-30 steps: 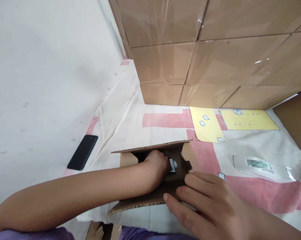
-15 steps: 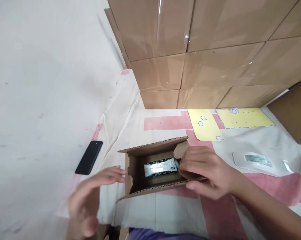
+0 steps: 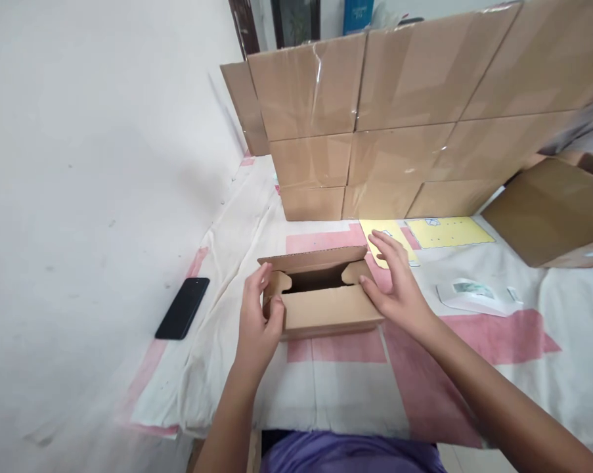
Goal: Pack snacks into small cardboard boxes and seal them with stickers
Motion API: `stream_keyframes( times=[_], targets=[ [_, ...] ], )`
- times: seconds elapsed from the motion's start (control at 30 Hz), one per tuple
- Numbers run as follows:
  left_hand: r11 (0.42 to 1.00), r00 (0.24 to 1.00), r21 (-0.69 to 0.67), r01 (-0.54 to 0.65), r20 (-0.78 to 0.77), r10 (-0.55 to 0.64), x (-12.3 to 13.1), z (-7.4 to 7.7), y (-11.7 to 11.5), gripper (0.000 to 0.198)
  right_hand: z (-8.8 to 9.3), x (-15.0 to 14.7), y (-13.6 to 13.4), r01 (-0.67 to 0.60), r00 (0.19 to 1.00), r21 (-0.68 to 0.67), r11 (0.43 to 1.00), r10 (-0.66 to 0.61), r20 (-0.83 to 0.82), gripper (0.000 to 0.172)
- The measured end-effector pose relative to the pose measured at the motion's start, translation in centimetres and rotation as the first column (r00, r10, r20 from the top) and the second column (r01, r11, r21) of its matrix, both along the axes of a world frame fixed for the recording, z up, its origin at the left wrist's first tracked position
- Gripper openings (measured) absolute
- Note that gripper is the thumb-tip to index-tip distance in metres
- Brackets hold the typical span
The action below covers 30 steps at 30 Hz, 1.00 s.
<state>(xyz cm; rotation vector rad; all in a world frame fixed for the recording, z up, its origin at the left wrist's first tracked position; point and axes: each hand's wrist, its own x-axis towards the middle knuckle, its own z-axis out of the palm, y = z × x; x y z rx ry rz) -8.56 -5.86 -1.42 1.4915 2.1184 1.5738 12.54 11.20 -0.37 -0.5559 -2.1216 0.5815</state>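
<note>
A small brown cardboard box lies in front of me on the cloth. Both its end flaps are bent inward and the near long flap is folded over, while the back flap stands up. A dark gap between the flaps is all I see of the inside, so the packet seen earlier is hidden. Around the box's left end curl the fingers and thumb of my left hand. My right hand is at the right end, its fingers spread and raised, its thumb touching the flap there.
Stacked, taped cartons form a wall behind the box. A black phone lies to the left, by the white wall. Yellow paper sheets, a white packet and a larger open carton are on the right.
My left hand has moved right onto the box's left end. The end flaps and near flap are now folded in, covering the packet. My right hand has opened its fingers. The view has tilted up.
</note>
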Motion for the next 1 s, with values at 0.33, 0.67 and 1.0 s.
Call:
stream_keyframes(
  times=[0.33, 0.67, 1.0],
  targets=[
    [0.941, 0.825, -0.334, 0.057, -0.515, -0.233, 1.0, 2.2, -0.5, 0.044, 0.0, 4.8, -1.6, 0.086, 0.996, 0.203, 0.975, -0.090, 0.013, 0.020],
    [0.925, 0.668, -0.338, -0.175, -0.731, -0.141, 4.9, 1.6, 0.2, 0.067, -2.5, 22.9, 7.0, 0.589, 0.794, -0.310, 0.746, -0.462, 0.396, 0.034],
    [0.944, 0.649, -0.254, -0.210, -0.759, -0.059, 5.3, 0.4, -0.1, 0.068, -1.0, 21.6, 10.6, 0.648, 0.687, -0.508, 0.567, -0.146, 0.712, 0.010]
  ],
)
